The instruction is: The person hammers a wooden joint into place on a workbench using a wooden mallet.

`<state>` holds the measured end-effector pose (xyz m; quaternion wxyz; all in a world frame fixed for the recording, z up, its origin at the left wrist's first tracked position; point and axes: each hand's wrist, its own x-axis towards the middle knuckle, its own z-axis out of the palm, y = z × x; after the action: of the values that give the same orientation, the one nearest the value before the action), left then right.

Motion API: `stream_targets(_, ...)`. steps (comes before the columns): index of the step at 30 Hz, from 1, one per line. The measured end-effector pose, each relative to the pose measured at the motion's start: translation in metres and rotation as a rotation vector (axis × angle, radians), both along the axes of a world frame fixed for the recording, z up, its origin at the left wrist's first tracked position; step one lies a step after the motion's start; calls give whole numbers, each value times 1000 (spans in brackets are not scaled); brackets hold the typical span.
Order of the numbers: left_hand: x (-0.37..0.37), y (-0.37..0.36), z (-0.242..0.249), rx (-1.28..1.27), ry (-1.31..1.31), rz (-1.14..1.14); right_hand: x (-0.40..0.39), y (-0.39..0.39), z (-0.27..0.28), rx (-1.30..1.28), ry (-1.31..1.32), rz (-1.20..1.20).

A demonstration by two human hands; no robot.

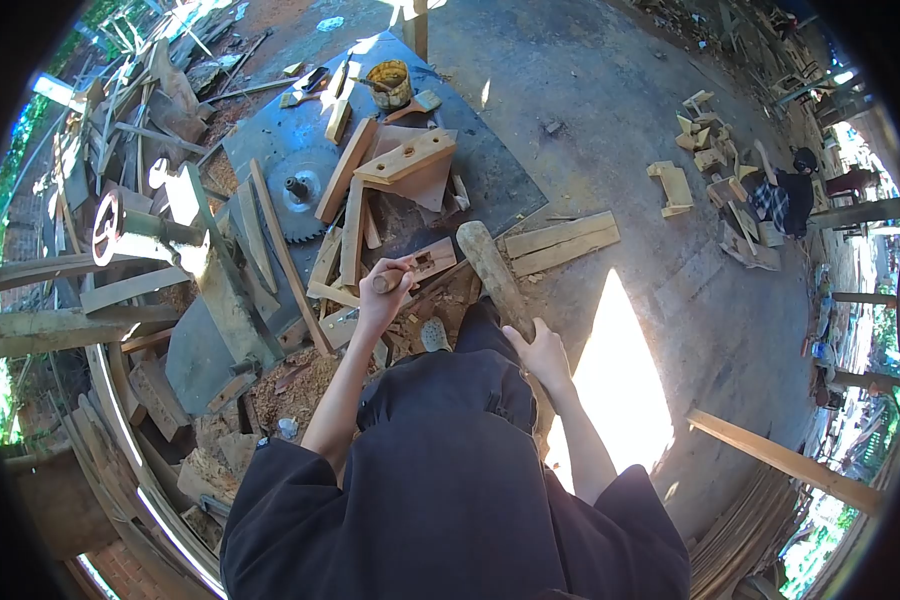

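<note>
Gripping: left hand point(383, 297) wrapped around a chisel handle point(390, 280)
Mallet: right hand point(542, 352) clamped on wooden mallet point(494, 274)
Workpiece: mortised block point(431, 260) beside chisel

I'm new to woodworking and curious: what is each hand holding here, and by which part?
The left hand grips a wooden-handled tool by its handle, tip against a small wood block. The right hand holds a wooden mallet at its lower end.

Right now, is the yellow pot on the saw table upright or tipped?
Upright: the yellow pot stands on the saw table, its open mouth facing up, with a stick resting in it.
</note>
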<state>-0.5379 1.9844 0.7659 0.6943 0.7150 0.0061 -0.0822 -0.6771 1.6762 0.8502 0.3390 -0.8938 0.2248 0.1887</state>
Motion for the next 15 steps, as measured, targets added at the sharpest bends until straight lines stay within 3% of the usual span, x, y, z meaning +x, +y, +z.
stream_targets(5, -1, -4, 5, -44, 21, 1, -2, -1, -11, 0, -41, -28)
stream_targets(7, -1, -6, 3, -54, 24, 5, 1, 0, -7, 129, 28, -95)
stream_targets(15, 2, -16, 2, -23, -6, 43, 16, 3, -26, 130, 118, -43)
